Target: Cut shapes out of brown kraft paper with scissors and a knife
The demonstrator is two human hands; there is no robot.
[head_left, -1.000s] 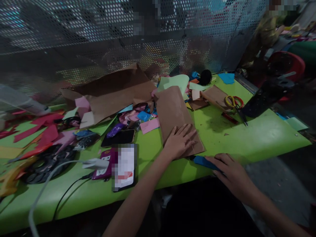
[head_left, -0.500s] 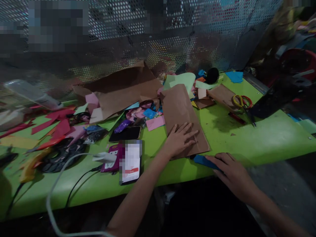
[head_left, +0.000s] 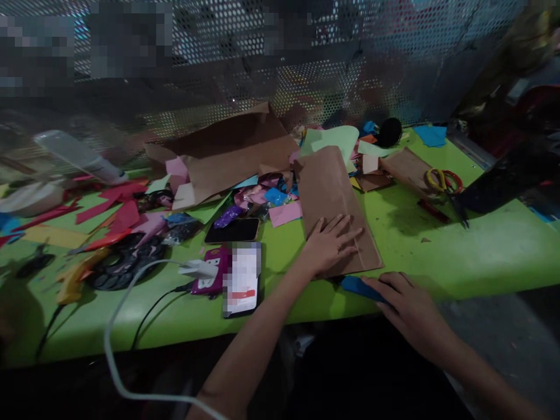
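Clock centred on the brown paper piece (head_left: 328, 192), 12 being away from the wearer. The piece lies flat on the green tabletop (head_left: 415, 233), its near end close to the table's front edge. Left hand (head_left: 330, 248) palm down on its near part, fingers spread, gripping nothing. Right hand (head_left: 405, 297), at 5 o'clock, closed on a blue tool (head_left: 361, 289), whose tip reaches toward the paper's near edge.

Containers: clear bottle (head_left: 79, 157) at 9 to 10 o'clock, tilted; contents, if any, not readable. White bowl-like vessel (head_left: 32, 199) at 9, its inside hard to see. Clear packet (head_left: 181, 230) at 8, something dark within; shiny purple packet (head_left: 227, 216) at 8 to 9, contents unclear. Round black object (head_left: 126, 262) at 8, hollows in its face, fill too dim to tell.

Hidden or indistinct: the tool's tip is dark, its type uncertain; the right palm hides its rear. Lit phone (head_left: 245, 286) at 7, part of the screen pixelated. Scissors (head_left: 436, 181) at 3, blades merging with a black object (head_left: 503, 175) in shadow, identity unclear. Perforated panel (head_left: 219, 76) at 11, patches masked by blocks.
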